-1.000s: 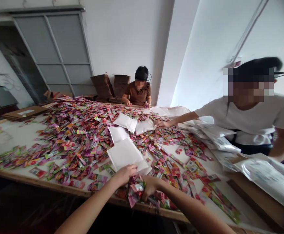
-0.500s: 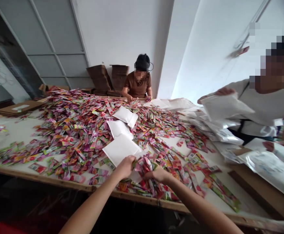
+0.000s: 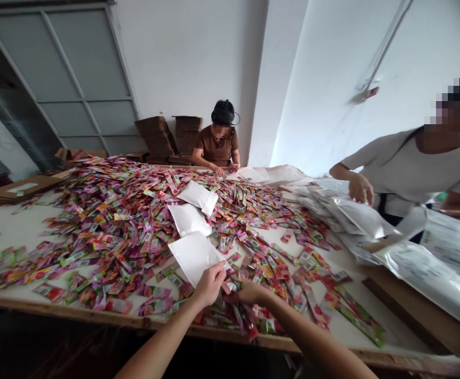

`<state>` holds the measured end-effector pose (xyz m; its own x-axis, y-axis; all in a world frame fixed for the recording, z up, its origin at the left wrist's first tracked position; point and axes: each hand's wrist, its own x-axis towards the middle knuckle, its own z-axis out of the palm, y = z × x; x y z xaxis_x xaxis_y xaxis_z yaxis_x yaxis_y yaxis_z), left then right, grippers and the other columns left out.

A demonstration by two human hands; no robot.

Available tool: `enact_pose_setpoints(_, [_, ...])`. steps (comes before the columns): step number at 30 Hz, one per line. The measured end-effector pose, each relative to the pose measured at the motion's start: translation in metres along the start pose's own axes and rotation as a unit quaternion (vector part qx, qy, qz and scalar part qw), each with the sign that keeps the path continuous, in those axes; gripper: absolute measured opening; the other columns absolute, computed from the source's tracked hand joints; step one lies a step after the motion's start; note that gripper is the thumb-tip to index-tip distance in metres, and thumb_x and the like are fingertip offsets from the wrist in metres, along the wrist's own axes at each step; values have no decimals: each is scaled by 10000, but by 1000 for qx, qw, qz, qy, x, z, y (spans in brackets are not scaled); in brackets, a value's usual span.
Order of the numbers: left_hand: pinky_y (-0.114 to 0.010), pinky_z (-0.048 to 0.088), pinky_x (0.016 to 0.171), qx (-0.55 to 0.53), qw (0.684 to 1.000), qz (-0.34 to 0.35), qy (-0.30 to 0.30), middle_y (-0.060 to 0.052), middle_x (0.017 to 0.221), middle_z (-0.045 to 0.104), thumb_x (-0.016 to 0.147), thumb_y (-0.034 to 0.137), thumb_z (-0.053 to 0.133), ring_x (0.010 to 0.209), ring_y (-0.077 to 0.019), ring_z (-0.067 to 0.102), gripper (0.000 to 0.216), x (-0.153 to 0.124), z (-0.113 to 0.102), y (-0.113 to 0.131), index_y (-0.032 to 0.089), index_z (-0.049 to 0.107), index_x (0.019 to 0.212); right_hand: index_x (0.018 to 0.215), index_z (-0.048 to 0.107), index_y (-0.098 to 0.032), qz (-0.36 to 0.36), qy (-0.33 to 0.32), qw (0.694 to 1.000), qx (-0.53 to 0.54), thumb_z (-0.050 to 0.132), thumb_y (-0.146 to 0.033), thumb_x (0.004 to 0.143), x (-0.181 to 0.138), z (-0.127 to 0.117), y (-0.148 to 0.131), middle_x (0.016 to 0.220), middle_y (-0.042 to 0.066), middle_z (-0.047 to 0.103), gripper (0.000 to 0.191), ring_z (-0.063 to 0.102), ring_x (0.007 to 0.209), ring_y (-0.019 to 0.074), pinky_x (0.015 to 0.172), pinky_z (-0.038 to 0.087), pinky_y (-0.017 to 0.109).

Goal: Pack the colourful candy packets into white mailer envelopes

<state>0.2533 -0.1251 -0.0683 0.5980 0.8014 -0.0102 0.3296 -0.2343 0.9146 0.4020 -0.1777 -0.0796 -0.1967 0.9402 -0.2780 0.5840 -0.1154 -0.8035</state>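
Near the table's front edge, my left hand is closed on the open-end corner of a white mailing bag, which lies flat on the heap. Close beside it on the right, my right hand grips a bunch of small printed sachets in pink, red and green. The sachets are at the bag's near end; whether any are inside I cannot tell. My fingers partly hide both. Two more white bags, one just beyond and a plumper one behind it, rest on the sachets.
A wide heap of sachets covers much of the table. Across it sits a person in brown. At right, a person in a pale top stands by piled white bags and a cardboard box. Flattened cardboard lies far left.
My hands have come closer together, and the sachet bunch has dropped lower between them. The person at right has put down a white bag. The view has shifted slightly.
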Motion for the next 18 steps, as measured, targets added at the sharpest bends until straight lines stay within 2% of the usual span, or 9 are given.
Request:
enact_pose_setpoints(2, [-333, 468, 771, 11, 1000, -4, -8, -61, 653, 677, 856, 332, 327, 704, -197, 636, 487, 3, -2, 2, 41, 454, 1225, 963, 584, -181, -6, 51, 999, 4, 597, -260, 639, 1, 7, 3, 899, 6, 641, 334, 568, 808, 170, 689, 435, 252])
enact_pose_setpoints(5, [-354, 443, 850, 58, 998, 11, -8, -114, 915, 678, 863, 309, 318, 924, -209, 603, 417, 6, -1, 8, 96, 518, 1160, 1090, 530, -226, 36, 149, 982, -108, 573, -259, 647, 1, 23, 0, 971, 45, 630, 446, 584, 862, 226, 695, 436, 297])
enact_pose_setpoints(8, [-418, 289, 1016, 175, 979, 108, 6, -116, 1279, 485, 862, 239, 336, 1211, -219, 397, 302, 4, 3, 15, 151, 611, 948, 1031, 574, -198, 76, 152, 956, -237, 591, -269, 632, 6, 32, -6, 919, 104, 644, 406, 595, 848, 296, 699, 438, 371])
enact_pose_setpoints(10, [-504, 180, 1050, 260, 952, 162, -15, -99, 1356, 394, 862, 186, 321, 1255, -230, 329, 287, 0, 3, 18, 161, 604, 902, 883, 628, -150, 80, 134, 950, -271, 603, -278, 630, 11, 26, -6, 864, 143, 650, 285, 597, 823, 319, 706, 435, 405])
enact_pose_setpoints(12, [-577, 129, 1034, 324, 929, 173, -40, -111, 1351, 398, 855, 160, 328, 1242, -251, 342, 272, -4, -2, 18, 158, 586, 940, 793, 637, -134, 80, 120, 960, -240, 650, -295, 585, 16, 14, 0, 829, 142, 653, 264, 600, 793, 312, 687, 443, 389])
enact_pose_setpoints(14, [-588, 160, 1019, 347, 923, 158, -48, -125, 1315, 439, 852, 165, 341, 1222, -261, 367, 271, -9, -8, 16, 158, 566, 1003, 789, 627, -139, 57, 106, 983, -136, 691, -297, 529, 20, 1, 8, 815, 94, 656, 311, 600, 769, 271, 651, 454, 329])
enact_pose_setpoints(16, [-518, 260, 1009, 318, 936, 144, -33, -129, 1255, 496, 860, 182, 335, 1183, -243, 416, 272, -12, -13, 14, 158, 561, 1011, 820, 606, -140, 28, 118, 992, -23, 665, -288, 566, 24, -3, 12, 808, 49, 653, 299, 598, 763, 220, 631, 451, 269])
enact_pose_setpoints(18, [-409, 357, 971, 248, 959, 135, -4, -126, 1192, 545, 875, 203, 310, 1122, -206, 478, 275, -12, -12, 15, 163, 573, 942, 857, 585, -139, 32, 171, 985, 2, 585, -296, 657, 25, 2, 11, 806, 47, 645, 254, 597, 758, 196, 627, 440, 254])
